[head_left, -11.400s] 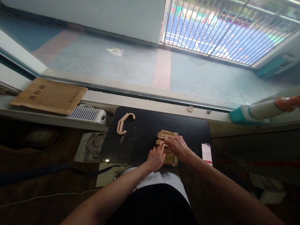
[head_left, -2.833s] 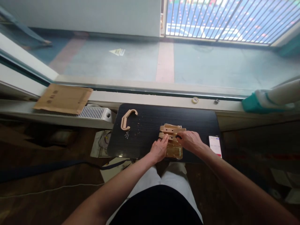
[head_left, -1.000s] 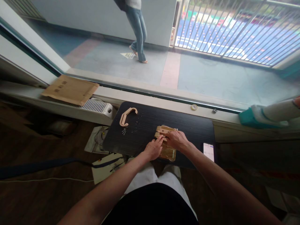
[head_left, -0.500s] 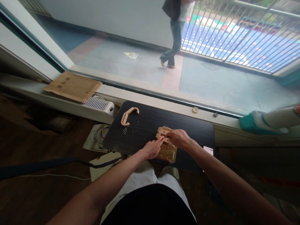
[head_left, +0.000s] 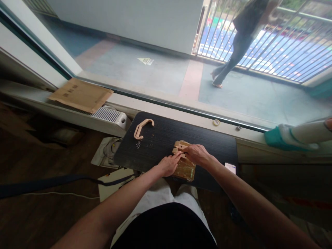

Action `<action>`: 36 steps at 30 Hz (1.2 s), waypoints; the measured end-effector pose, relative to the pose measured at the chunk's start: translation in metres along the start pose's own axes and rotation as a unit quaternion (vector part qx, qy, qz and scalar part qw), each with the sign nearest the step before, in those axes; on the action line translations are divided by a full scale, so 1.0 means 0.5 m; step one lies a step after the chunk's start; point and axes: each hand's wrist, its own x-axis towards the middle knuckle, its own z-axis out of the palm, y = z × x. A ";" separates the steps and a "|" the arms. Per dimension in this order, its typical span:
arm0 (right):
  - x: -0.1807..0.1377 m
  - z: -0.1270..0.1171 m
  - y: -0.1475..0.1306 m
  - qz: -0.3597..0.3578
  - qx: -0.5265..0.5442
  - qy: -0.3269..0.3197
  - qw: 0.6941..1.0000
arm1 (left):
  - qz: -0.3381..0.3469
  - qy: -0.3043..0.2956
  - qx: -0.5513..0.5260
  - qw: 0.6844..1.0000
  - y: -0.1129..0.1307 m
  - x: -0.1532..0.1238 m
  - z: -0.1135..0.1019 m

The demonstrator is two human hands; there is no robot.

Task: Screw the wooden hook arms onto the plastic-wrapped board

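In the head view, light wooden pieces (head_left: 177,144) with rounded ends and a small hole lie on a brown, clear-wrapped package (head_left: 185,172). My left hand (head_left: 169,164) reaches in from the left, its fingertips closed against the lower wooden piece. From the right, my right hand (head_left: 197,153) bends its fingers together over the same pieces, close to the left fingertips. What it pinches is hidden. Farther left on the black table (head_left: 166,129) lies a hook-ended wooden piece (head_left: 140,129), with several screws (head_left: 138,145) and tiny bits beside it.
A phone (head_left: 230,168) lies at the table's right edge. On the sill are a tape roll (head_left: 216,122) and a small grey object (head_left: 238,128). A cardboard envelope (head_left: 81,95) rests on the radiator (head_left: 110,114). Behind the window, a person (head_left: 238,48) walks.
My right hand has turned slightly over the wooden pieces and now covers more of the lower one. My left hand stays in place. The person outside has moved right.
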 end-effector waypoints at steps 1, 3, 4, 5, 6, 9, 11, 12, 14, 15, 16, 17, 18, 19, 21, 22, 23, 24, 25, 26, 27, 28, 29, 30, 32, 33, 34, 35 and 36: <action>0.001 0.000 -0.001 0.003 0.001 -0.001 1.000 | 0.000 0.000 0.000 1.000 0.000 0.000 -0.001; 0.002 -0.001 -0.004 0.004 0.001 0.000 1.000 | 0.001 -0.001 0.000 1.000 0.001 0.000 -0.003; 0.002 -0.002 -0.006 0.000 0.002 0.002 1.000 | 0.001 -0.001 -0.001 1.000 0.001 0.001 -0.005; 0.002 -0.003 -0.008 -0.005 0.001 0.004 1.000 | 0.001 -0.002 -0.002 1.000 0.002 0.001 -0.006; 0.002 -0.003 -0.009 -0.010 -0.001 0.007 1.000 | 0.000 -0.003 -0.003 1.000 0.002 0.001 -0.008; 0.002 -0.001 -0.012 -0.028 -0.004 0.025 0.999 | -0.002 -0.005 -0.003 1.000 0.007 0.001 -0.009; 0.001 0.002 -0.014 -0.034 -0.009 0.036 0.999 | -0.008 -0.004 -0.002 1.000 0.011 -0.001 -0.007; 0.001 0.004 -0.015 -0.035 -0.012 0.038 0.999 | -0.013 -0.002 -0.002 1.000 0.014 -0.002 -0.005; 0.001 0.006 -0.016 -0.032 -0.017 0.036 0.999 | -0.020 0.004 -0.003 1.000 0.019 -0.005 0.000; 0.002 0.007 -0.017 -0.031 -0.017 0.036 0.999 | -0.023 0.007 -0.004 1.000 0.021 -0.006 0.002; 0.003 0.007 -0.018 -0.031 -0.016 0.036 0.999 | -0.025 0.008 -0.005 1.000 0.022 -0.007 0.004; 0.005 0.007 -0.019 -0.030 -0.016 0.036 0.999 | -0.027 0.008 -0.007 1.000 0.023 -0.008 0.005; 0.007 0.006 -0.020 -0.029 -0.015 0.035 0.999 | -0.029 0.006 -0.008 1.000 0.023 -0.008 0.005; 0.009 0.005 -0.020 -0.027 -0.016 0.034 0.999 | -0.031 0.005 -0.010 0.999 0.022 -0.008 0.006; 0.013 0.004 -0.019 -0.026 -0.014 0.029 0.999 | -0.032 0.004 -0.016 0.999 0.021 -0.007 0.006; 0.014 0.004 -0.018 -0.027 -0.011 0.029 0.999 | -0.032 0.006 -0.019 0.999 0.020 -0.007 0.006; 0.015 0.004 -0.017 -0.029 -0.009 0.030 0.999 | -0.033 0.007 -0.021 0.999 0.019 -0.006 0.006; 0.015 0.005 -0.016 -0.030 -0.008 0.031 0.999 | -0.035 0.007 -0.022 0.999 0.018 -0.006 0.007; 0.015 0.006 -0.014 -0.031 -0.008 0.033 0.999 | -0.037 0.006 -0.022 0.999 0.017 -0.005 0.009; 0.015 0.007 -0.014 -0.031 -0.010 0.034 0.999 | -0.037 0.006 -0.021 0.999 0.015 -0.005 0.010; 0.015 0.008 -0.013 -0.030 -0.011 0.035 0.999 | -0.035 0.006 -0.020 0.999 0.013 -0.004 0.011; 0.014 0.009 -0.013 -0.029 -0.012 0.035 0.999 | -0.033 0.007 -0.020 0.999 0.011 -0.003 0.013; 0.014 0.010 -0.013 -0.028 -0.012 0.036 0.999 | -0.029 0.008 -0.021 0.999 0.009 -0.003 0.013; 0.014 0.010 -0.013 -0.027 -0.010 0.037 0.999 | -0.024 0.008 -0.022 0.999 0.006 -0.002 0.014; 0.015 0.009 -0.013 -0.026 -0.004 0.038 0.999 | -0.018 0.003 -0.022 1.000 0.002 -0.003 0.011; 0.016 0.009 -0.012 -0.025 -0.001 0.036 0.999 | -0.015 0.000 -0.021 1.000 0.001 -0.004 0.009; 0.017 0.008 -0.011 -0.024 0.003 0.032 0.999 | -0.012 -0.003 -0.021 1.000 0.000 -0.007 0.006; 0.018 0.007 -0.010 -0.021 0.006 0.026 0.999 | -0.008 -0.003 -0.022 1.000 -0.001 -0.010 0.004; 0.020 0.005 -0.008 -0.019 0.007 0.020 1.000 | -0.006 -0.002 -0.023 1.000 -0.002 -0.014 0.001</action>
